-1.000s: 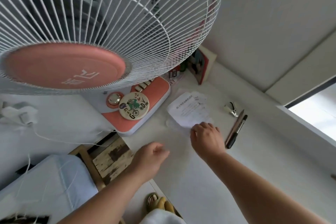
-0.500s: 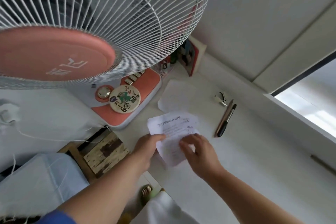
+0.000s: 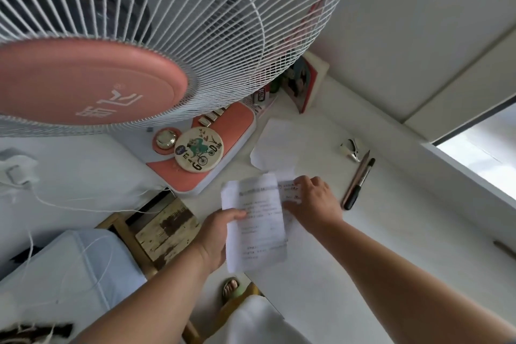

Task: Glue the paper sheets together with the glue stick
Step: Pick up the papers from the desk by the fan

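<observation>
A: Item one, the hands?
B: Left hand (image 3: 216, 234), thumb pinched on the left edge of a printed sheet (image 3: 255, 220) and lifting it off the white desk (image 3: 391, 232). Right hand (image 3: 312, 201), fingers curled down on a second printed piece (image 3: 290, 190) that peeks out beside the first; whether it grips or only presses that piece I cannot tell.

A: Other paper?
B: One blank sheet (image 3: 275, 145), flat on the desk beyond the hands, near the fan base (image 3: 223, 131).

A: Glue stick?
B: Not identified. A marker (image 3: 360, 184) and a pencil (image 3: 356, 179) lie side by side to the right of the right hand; a small metal staple remover (image 3: 350, 149) sits just past them. Nothing there reads as glue.

A: Step in hand?
B: By my judgement, preparation: sheets are being sorted and held, with no glue applied that shows. The next move calls for laying a sheet flat, finding the stick, uncapping it, and freeing one hand to do so.

A: Legible writing?
B: Round badge (image 3: 198, 149) on the fan base: large letters "G", "O", "D", and "DAY", with a bicycle picture. Fan hub (image 3: 83, 81): white characters, not readable upside down. Sheet text: too blurred.
</observation>
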